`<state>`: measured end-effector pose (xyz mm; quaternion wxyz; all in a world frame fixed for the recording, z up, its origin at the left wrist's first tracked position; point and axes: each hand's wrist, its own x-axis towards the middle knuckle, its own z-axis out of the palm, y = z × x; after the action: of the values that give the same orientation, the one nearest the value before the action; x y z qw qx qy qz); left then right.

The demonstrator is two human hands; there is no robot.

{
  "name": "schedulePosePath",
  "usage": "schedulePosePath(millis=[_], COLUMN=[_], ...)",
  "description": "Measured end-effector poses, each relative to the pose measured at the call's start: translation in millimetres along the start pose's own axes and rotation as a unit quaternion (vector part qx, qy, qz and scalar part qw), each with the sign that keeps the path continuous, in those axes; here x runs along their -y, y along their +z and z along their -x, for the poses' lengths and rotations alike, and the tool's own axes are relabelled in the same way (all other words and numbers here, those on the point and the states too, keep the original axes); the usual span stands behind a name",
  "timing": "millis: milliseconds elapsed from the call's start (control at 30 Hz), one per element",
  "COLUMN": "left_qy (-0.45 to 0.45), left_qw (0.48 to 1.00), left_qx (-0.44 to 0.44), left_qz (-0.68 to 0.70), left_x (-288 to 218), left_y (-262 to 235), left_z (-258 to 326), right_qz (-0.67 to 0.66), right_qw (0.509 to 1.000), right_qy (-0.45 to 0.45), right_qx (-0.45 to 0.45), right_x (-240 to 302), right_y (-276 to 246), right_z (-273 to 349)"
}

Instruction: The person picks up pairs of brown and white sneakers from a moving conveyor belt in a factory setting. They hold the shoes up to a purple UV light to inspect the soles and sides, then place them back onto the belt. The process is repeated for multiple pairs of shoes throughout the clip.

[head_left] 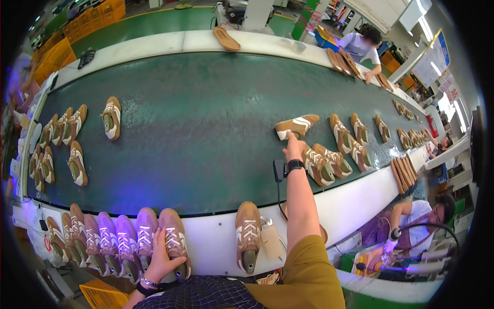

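Observation:
My right hand (294, 147) reaches out over the green belt and is closed on a tan sneaker (303, 123) with white stripes, which lies turned sideways on the belt. Its fingertips are partly hidden at the shoe's collar. My left hand (162, 261) grips another tan sneaker (173, 226), the rightmost of a tight row on the white near ledge. The thumb lies across its heel opening, with the fingers along its left side. Between my arms a single laced sneaker (249, 232) stands on the ledge, beside a beige tag (272, 242).
Several sneakers stand on the belt (195, 129) at left and right. A loose sole (226, 39) rests on the far ledge. Insole-like brown pieces (403, 174) lean on the near ledge at right. Co-workers sit at far right (363, 46) and near right (419, 226).

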<state>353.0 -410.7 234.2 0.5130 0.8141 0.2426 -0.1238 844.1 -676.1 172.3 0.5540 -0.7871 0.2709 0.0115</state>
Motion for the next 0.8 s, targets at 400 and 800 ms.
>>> schedulePosePath(millis=[400,800], left_qy=[-0.047,0.025], left_qw=[0.998,0.952], left_qx=[-0.029,-0.043], left_qz=[0.017,0.302], left_x=[-14.0,-50.7], left_y=[3.0,-28.9], left_z=[-0.6,-20.3], right_qz=[0.206,-0.231], right_qw=[0.935,0.811], right_qy=[0.120,0.225], right_qx=[-0.262,0.487], right_x=[39.4,39.0], right_y=[80.9,-38.3], right_z=[-34.0,157.2])
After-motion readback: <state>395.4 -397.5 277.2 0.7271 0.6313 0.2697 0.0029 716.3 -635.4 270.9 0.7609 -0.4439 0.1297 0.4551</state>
